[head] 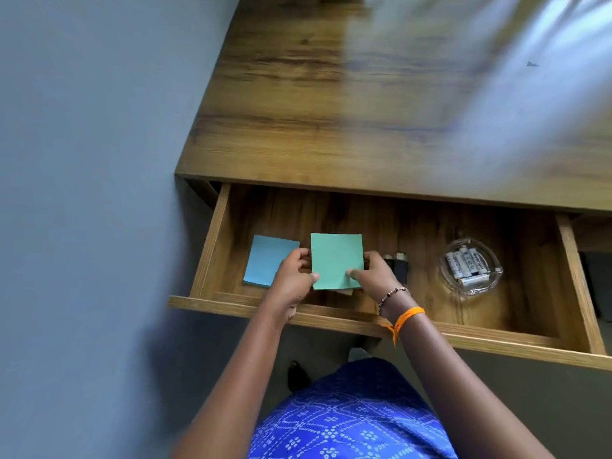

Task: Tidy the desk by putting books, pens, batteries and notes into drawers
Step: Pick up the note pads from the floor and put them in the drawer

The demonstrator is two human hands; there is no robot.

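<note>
The wooden desk's drawer [212, 246] is pulled out wide below the desk top. Inside it, my left hand [293, 276] and my right hand [374, 276] both grip a green pad of sticky notes [336, 260] by its lower corners, thumbs on top. A blue pad of notes [266, 263] lies flat on the drawer floor just left of it, partly under my left hand. A small pale scrap shows beneath the green pad. Several white batteries [467, 265] lie in a glass dish [445, 276] at the drawer's right.
Two small dark objects [399, 263] lie just right of my right hand. The bare wooden desk top [331, 111] stretches beyond the drawer. A grey wall [82, 160] stands to the left. A second drawer with something dark [596, 276] is at the far right.
</note>
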